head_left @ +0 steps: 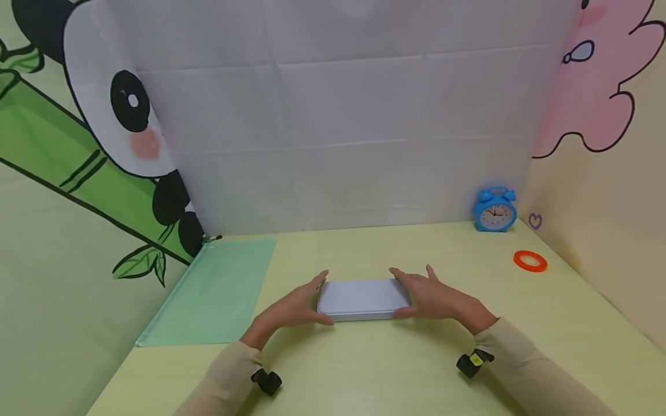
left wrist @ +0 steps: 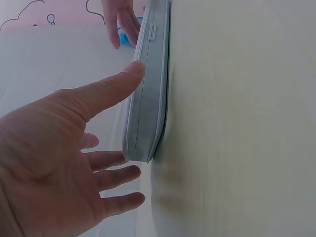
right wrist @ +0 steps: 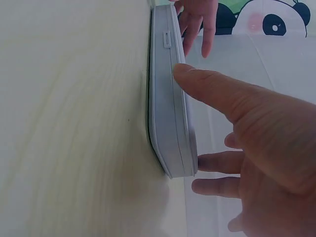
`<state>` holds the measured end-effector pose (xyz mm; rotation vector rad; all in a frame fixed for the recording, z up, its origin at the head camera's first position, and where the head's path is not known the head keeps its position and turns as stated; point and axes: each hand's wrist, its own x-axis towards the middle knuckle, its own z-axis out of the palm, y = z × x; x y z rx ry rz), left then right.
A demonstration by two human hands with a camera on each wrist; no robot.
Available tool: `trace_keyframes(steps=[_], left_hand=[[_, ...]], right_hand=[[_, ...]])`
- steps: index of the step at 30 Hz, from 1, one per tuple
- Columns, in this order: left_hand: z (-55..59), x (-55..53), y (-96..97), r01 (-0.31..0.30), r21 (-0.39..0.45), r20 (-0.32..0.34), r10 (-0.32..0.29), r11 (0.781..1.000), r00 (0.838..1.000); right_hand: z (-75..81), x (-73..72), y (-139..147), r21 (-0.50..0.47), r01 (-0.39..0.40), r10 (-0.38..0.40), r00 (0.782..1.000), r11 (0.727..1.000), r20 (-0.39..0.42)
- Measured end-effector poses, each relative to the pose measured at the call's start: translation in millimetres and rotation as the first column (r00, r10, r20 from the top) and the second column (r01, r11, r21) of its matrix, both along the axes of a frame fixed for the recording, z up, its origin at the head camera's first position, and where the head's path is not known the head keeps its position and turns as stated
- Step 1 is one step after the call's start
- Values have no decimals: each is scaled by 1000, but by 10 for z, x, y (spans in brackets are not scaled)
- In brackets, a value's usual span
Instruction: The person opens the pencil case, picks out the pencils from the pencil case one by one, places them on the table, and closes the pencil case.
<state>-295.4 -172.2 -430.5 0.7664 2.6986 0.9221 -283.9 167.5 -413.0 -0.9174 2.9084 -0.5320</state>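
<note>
A flat, pale grey case (head_left: 364, 297) with rounded corners lies on the table, its long side towards me. At its left end is my left hand (head_left: 298, 306), thumb at the front edge and fingers spread towards the back. My right hand (head_left: 434, 297) mirrors this at the other end, fingers extended. Seen from the left wrist, the thumb tip meets the front side of the case (left wrist: 150, 98), and the straight fingers reach beside its end. A small latch (right wrist: 167, 39) shows on the front side in the right wrist view, beyond the right thumb.
A green mat (head_left: 213, 294) covers the left part of the table (head_left: 364, 370). Towards the back right stand a blue alarm clock (head_left: 495, 211) and, nearer, a flat orange ring (head_left: 530, 261). A white cloth backdrop (head_left: 343, 144) hangs behind, with printed walls on both sides.
</note>
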Motion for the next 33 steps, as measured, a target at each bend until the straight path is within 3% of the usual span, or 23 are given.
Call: trace_keyframes(steps=[6,12,18,23,33], left_hand=[[-18,-32,19,-4,32,5,3,999,1000],[-61,-91,-2,37,83,35,-40,996,999],[-65,-167,-1,64,88,10,-65,994,998],[-79,-201,3,76,87,-2,-76,993,997],[-133,-195,37,88,43,-61,-86,995,994]], right_hand=[[-3,-40,-28,-24,-27,28,999,999,37],[-23,-76,-36,-24,-63,65,996,998,56],[-22,-145,-40,-41,-96,99,993,994,60],[-37,-187,-23,-91,-102,112,987,991,112],[-74,-236,-19,-100,-94,106,987,991,118]])
